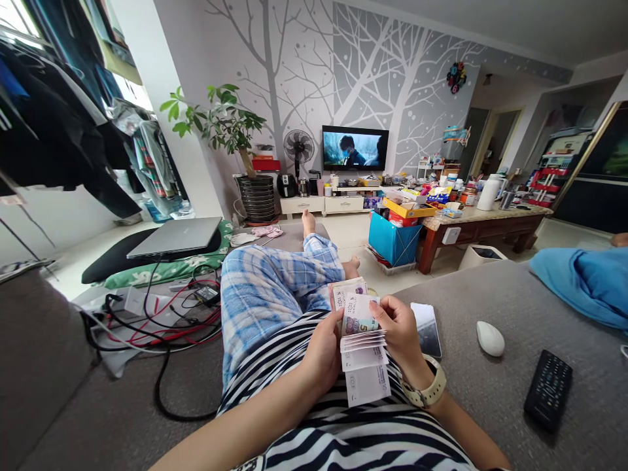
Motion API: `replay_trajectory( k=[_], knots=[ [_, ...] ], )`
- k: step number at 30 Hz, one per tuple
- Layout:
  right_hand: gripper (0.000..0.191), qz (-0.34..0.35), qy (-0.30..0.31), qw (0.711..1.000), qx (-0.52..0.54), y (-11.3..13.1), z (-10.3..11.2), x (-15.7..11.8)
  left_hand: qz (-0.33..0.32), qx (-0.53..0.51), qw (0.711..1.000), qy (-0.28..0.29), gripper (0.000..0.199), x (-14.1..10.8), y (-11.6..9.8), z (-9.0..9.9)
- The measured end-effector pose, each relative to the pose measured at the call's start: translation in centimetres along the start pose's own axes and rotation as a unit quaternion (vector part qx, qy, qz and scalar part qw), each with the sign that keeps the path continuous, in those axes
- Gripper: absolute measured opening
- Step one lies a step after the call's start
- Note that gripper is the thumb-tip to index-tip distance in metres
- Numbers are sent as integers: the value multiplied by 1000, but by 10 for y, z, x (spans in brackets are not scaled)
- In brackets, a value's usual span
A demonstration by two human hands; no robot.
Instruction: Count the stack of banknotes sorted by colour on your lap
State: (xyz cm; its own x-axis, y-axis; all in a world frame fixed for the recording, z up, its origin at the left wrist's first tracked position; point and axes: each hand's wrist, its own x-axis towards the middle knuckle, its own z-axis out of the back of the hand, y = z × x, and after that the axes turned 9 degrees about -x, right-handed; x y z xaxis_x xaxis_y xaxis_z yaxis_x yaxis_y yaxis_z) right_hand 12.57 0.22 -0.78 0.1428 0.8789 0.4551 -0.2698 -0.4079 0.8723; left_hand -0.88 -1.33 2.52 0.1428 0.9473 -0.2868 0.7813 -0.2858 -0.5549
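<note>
I can make out a big 5 on one of the banknotes [360, 314] (whether another digit follows, I can't tell from here); the finer print defeats me. The numerals on the wall clock [456, 78] and the lettering on a yellow packet [438, 194] are too blurred to read.

pale purplish banknotes [367, 384]; blue-white plaid trousers [260, 275]; dark-white striped shirt [383, 435]

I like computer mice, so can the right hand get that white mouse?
Probably yes, if it lets go: the right hand holds banknotes, but only a flat phone lies between it and the white mouse.
</note>
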Motion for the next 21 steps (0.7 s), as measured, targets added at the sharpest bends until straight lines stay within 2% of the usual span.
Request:
replay_trajectory(
  k=[12, 21],
  knots=[
    [30, 30, 36, 998, 39, 10, 3, -5, -20, 46, 998, 29, 21, 6, 3, 11],
    [25, 34, 37, 998, 41, 11, 3, -5, -18, 47, 998, 37, 23, 5, 2, 9]
  ],
)
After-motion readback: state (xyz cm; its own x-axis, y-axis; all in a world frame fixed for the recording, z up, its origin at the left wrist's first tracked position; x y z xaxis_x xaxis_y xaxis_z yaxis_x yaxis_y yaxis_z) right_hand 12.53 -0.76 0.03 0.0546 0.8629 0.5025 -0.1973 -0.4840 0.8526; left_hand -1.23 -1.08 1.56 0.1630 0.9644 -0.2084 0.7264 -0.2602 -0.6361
